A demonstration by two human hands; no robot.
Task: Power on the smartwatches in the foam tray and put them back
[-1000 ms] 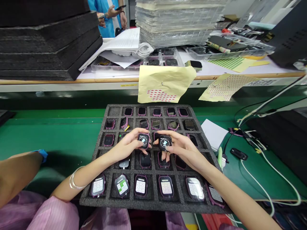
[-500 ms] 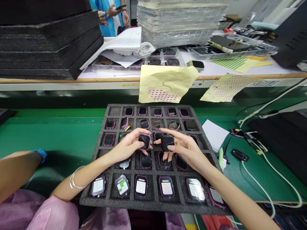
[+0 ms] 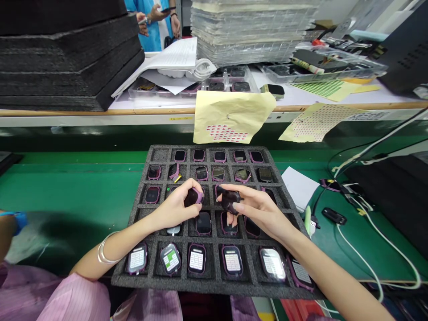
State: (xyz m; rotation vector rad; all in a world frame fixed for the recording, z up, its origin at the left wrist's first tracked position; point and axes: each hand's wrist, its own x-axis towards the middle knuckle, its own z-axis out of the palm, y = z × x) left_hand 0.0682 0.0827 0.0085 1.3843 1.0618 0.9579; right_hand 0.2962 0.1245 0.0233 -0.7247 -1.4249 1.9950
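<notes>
A black foam tray (image 3: 214,285) divided into compartments lies in front of me, most of them holding a smartwatch body without a strap. My left hand (image 3: 182,203) grips a purple-rimmed watch body (image 3: 198,196) over the tray's middle, tilted so its screen is mostly hidden by my fingers. To its right, my right hand (image 3: 250,203) pinches a dark watch body (image 3: 229,201) between thumb and fingers. The two held pieces are apart. In the nearest row, watch bodies such as this one (image 3: 196,259) have lit screens showing white tables; one (image 3: 170,258) is partly green.
A shelf behind carries stacked black foam (image 3: 67,62), stacked clear plastic trays (image 3: 247,31) and papers. Yellow sticker sheets (image 3: 234,116) hang over its edge. White cables (image 3: 377,232) and a white sheet (image 3: 299,187) lie right. Another person's arm (image 3: 6,232) is at left; someone stands beyond the shelf.
My left hand has turned its watch body over sideways and drawn slightly left. The dark one in my right hand has tilted. The neighbour's arm at left has pulled back.
</notes>
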